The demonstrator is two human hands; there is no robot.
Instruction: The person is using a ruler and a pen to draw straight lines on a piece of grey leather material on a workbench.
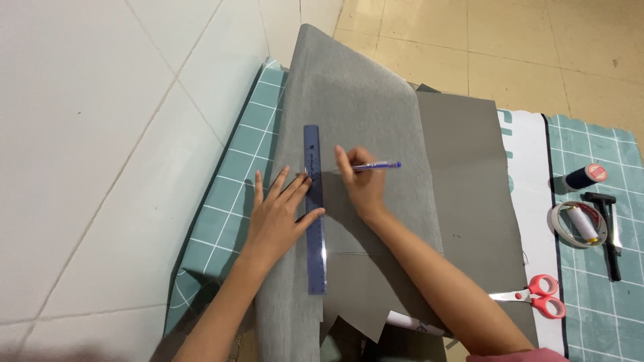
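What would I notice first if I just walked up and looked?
Probably the two hands in the middle: the left hand presses flat on a blue ruler lying on grey fabric, while the right hand holds a blue pen beside the ruler. At the lower right, bright red-handled scissors lie by the fabric's edge.

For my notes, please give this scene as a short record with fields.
left hand: left hand flat, pressing the blue ruler onto the grey fabric
right hand: right hand holding a blue pen beside the ruler
under the fabric: teal cutting mat
at right: red scissors, tape roll, thread spools
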